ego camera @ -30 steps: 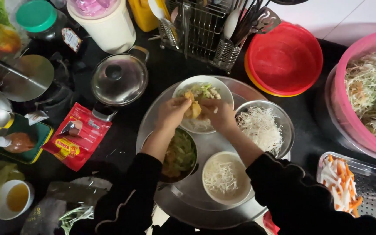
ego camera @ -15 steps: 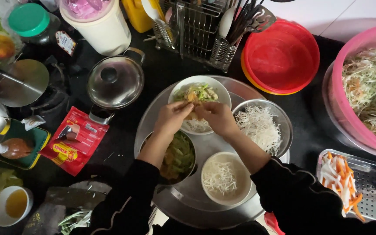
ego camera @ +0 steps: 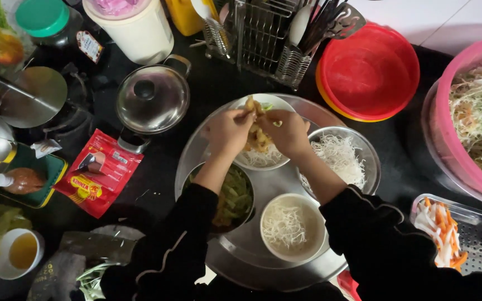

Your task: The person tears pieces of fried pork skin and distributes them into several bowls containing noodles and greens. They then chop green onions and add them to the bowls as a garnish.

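Crowding a black counter (ego camera: 207,83), bowls ring a round steel tray (ego camera: 285,178).

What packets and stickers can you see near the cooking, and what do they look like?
Red sachet: flat on the dark counter left of the round metal tray; rectangular, red with yellow and white printing.
Label: on the dark jar with the green lid, top left; small, white with red.
Dark pouch: bottom left, crumpled, greens beside it.
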